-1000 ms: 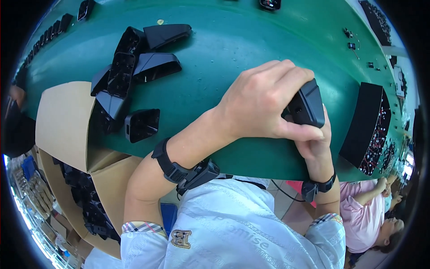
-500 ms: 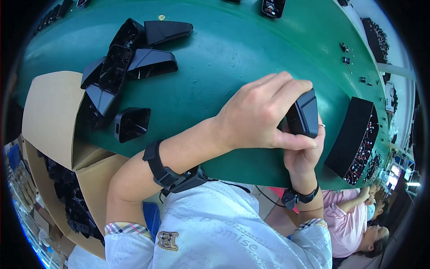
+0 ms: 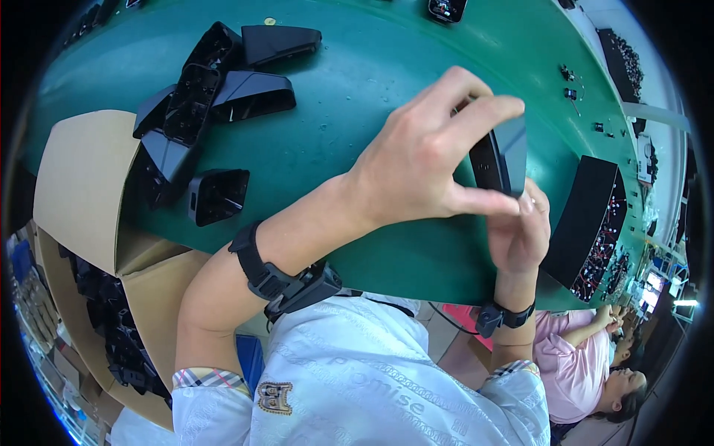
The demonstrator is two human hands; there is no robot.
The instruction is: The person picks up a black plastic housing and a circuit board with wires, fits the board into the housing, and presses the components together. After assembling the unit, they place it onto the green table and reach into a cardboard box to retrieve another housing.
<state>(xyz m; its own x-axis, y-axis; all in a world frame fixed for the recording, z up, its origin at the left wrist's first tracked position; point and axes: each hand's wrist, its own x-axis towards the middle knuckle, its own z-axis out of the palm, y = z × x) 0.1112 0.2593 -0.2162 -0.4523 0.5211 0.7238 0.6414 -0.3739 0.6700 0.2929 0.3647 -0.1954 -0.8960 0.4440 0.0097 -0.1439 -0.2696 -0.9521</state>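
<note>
My left hand (image 3: 428,145) grips a black plastic housing (image 3: 509,152) between thumb and fingers, holding it upright above the green table. At its lower end is my right hand (image 3: 520,234), with the fingers curled and the fingertips close together near my left thumb. A tiny pale spot shows at those fingertips; what they hold, if anything, I cannot make out. Several similar black housings (image 3: 253,95) lie in a loose pile on the left of the table. One single housing (image 3: 218,196) sits nearer to me, its hollow side showing.
At the left edge an open cardboard box (image 3: 82,189) holds many black parts. To the right stands a black bin (image 3: 584,223) with small red-and-black wired parts. Small components (image 3: 570,94) lie along the table's far right. A co-worker in pink (image 3: 569,364) sits at the right.
My left hand has lifted and turned the housing slightly, moving a little away from me. My right hand has slid down from behind it to its lower end.
</note>
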